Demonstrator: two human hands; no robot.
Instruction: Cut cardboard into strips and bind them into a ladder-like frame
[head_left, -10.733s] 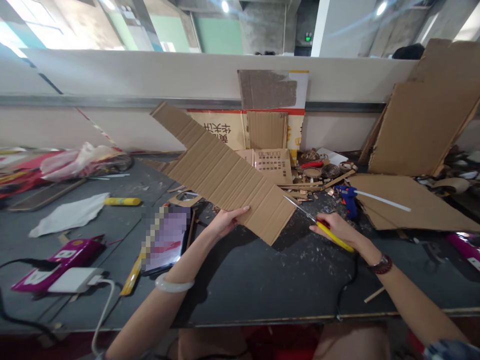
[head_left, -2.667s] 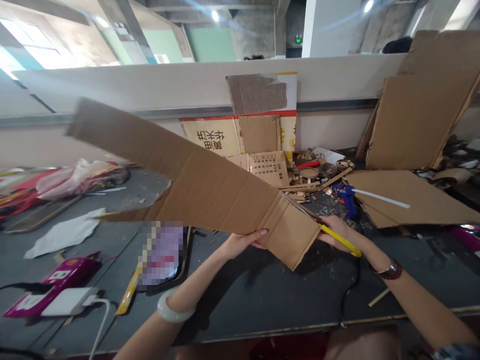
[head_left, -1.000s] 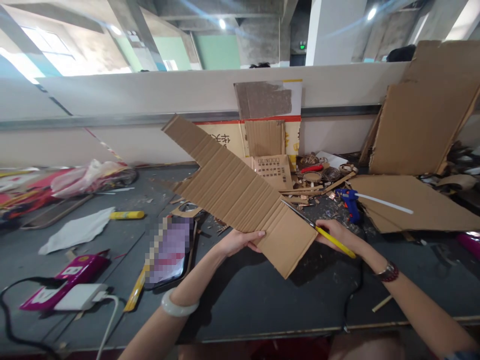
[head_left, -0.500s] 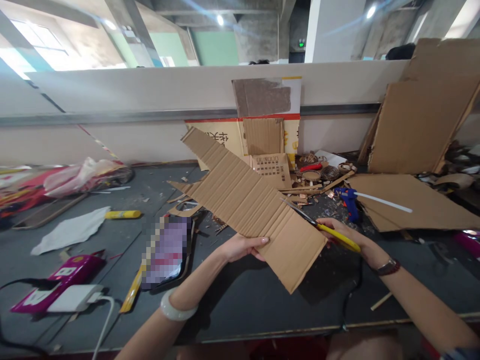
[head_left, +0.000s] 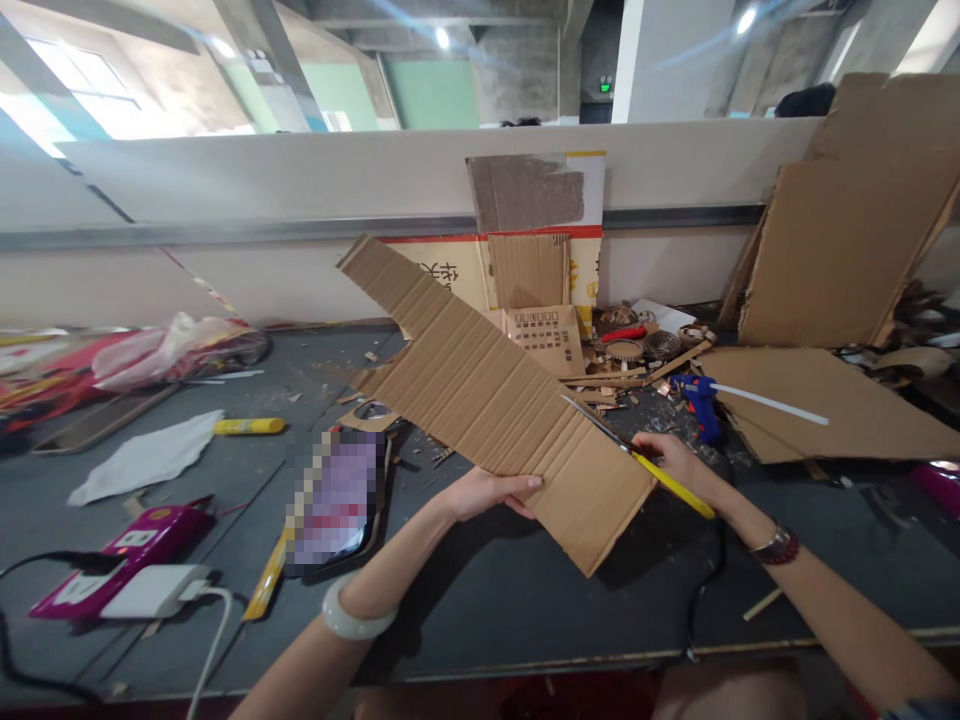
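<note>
A blue hot-glue gun [head_left: 700, 407] fitted with a white glue stick [head_left: 769, 404] lies on the dark grey table [head_left: 525, 620], beside a flat corrugated cardboard sheet [head_left: 817, 410]. A second cardboard sheet [head_left: 832, 260] leans against the white parapet wall [head_left: 300, 180]. Toward the left lie a white cloth [head_left: 148, 458], a yellow tube [head_left: 249, 426], a magenta case [head_left: 161, 535] and a white charger [head_left: 150, 591].

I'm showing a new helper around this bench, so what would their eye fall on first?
A long strip of corrugated cardboard stands out at the centre, held over the bench by the left hand. The right hand grips yellow-handled scissors at its near edge. Farther right are a blue glue gun and large cardboard sheets leaning against the wall.
</note>
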